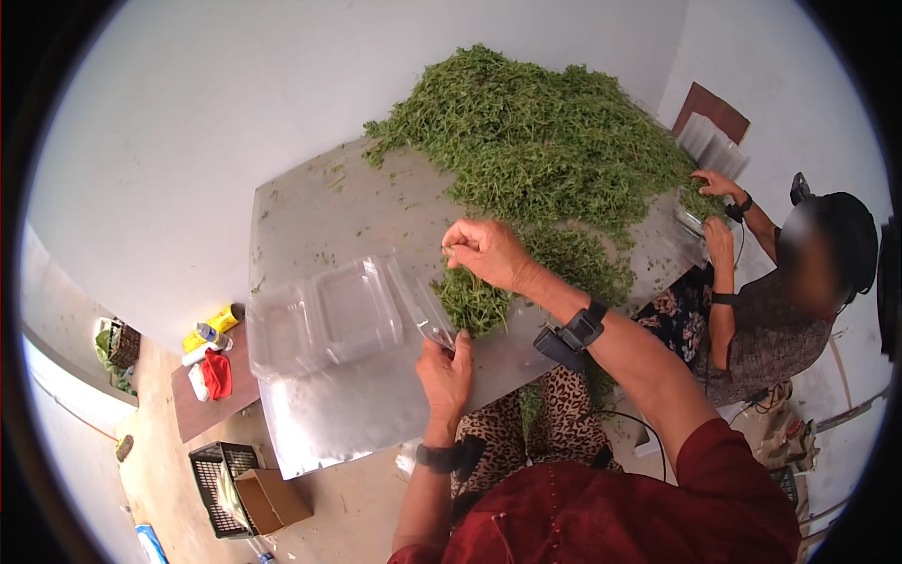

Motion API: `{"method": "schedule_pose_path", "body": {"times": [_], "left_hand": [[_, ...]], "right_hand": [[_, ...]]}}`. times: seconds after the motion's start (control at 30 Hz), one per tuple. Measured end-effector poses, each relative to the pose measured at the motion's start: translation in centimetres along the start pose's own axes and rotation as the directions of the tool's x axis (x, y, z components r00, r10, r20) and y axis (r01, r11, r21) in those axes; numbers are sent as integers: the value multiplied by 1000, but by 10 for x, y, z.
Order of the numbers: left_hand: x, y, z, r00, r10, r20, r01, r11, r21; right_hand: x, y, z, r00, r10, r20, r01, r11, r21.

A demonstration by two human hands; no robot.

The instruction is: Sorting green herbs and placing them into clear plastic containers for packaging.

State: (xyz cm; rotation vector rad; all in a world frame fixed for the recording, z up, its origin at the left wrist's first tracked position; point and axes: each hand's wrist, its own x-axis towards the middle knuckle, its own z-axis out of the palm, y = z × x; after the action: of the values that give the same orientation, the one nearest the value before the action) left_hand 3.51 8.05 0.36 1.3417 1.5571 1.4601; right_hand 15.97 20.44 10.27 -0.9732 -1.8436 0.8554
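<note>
My left hand [445,374] grips the near edge of a clear plastic container [423,303], thumb on its rim. The container stands tilted beside a small heap of leafy green stems [473,302]. Above that heap is my right hand [486,252], its fingers curled and thumb against them; a small bit seems to show at the fingertips, too small to name. To the left, an open clear plastic container [356,307] lies on the metal tabletop [352,201], its lid side [278,335] flat beside it. A large pile of greens [542,134] covers the table's far part.
At the right a co-worker [768,331] holds a clear container [690,220] with greens. Stacked clear containers [712,144] stand behind. Left of the table are a low board [187,405] with a red cloth [216,374], a black crate [204,493] and a cardboard box [271,500].
</note>
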Motion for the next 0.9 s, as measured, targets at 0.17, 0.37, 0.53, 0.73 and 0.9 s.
{"method": "schedule_pose_path", "body": {"times": [0.17,0.37,0.53,0.73,0.9], "left_hand": [[0,2,1,1000,8,0,-8,1000,-9],[1,5,-1,1000,-9,11,9,999,33],[1,0,2,1000,-10,-25,10,1000,8],[0,1,0,999,-33,-42,32,999,-28],[2,4,0,1000,5,-1,-5,1000,13]], "right_hand": [[0,6,1,1000,-8,-26,11,994,108],[0,2,-1,990,-130,-51,121,981,-151],[6,6,-3,1000,-2,-25,7,978,209],[3,-3,4,944,-145,-296,224,941,255],[-40,9,-4,941,-338,24,325,879,-350]]}}
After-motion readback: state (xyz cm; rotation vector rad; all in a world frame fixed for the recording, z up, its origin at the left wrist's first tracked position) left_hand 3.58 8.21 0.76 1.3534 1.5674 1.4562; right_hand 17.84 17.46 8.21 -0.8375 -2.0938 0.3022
